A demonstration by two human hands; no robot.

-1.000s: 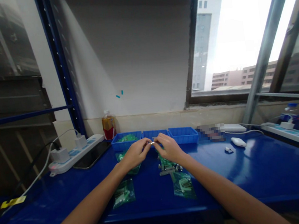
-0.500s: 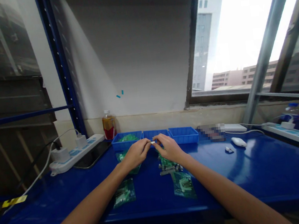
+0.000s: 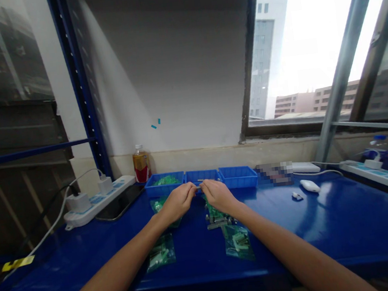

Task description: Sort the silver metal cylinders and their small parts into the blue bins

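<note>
Blue worktop [image 3: 200, 261]: painted surface, glossy at right; carries bins, bags and loose parts.
Small pale part [image 3: 199, 187]: located between the two sets of fingertips, above the worktop and on the near side of the middle bin [image 3: 192, 176]; its kind is too small to identify.
Left hand [image 3: 177, 202]: thumb and fingers pinched on the part's left end.
Right hand [image 3: 220, 196]: fingers bent in, pinched on the right end; exact finger contact is partly hidden.
Handling of part: judged light and stiff, probably smooth enough to slip; fragility cannot be told. A fingertip pinch at each end appears the suitable hold.
Long axis: appears to run left to right, roughly level, across the gap between the hands. Both ends are covered, so which one leads cannot be told.
Metal pieces [image 3: 217, 224]: heaped below the right hand.
Clear bags: one near left [image 3: 162, 251], one near right [image 3: 239, 242], each with small parts inside.
Left bin [image 3: 153, 192]: contains green material.
</note>
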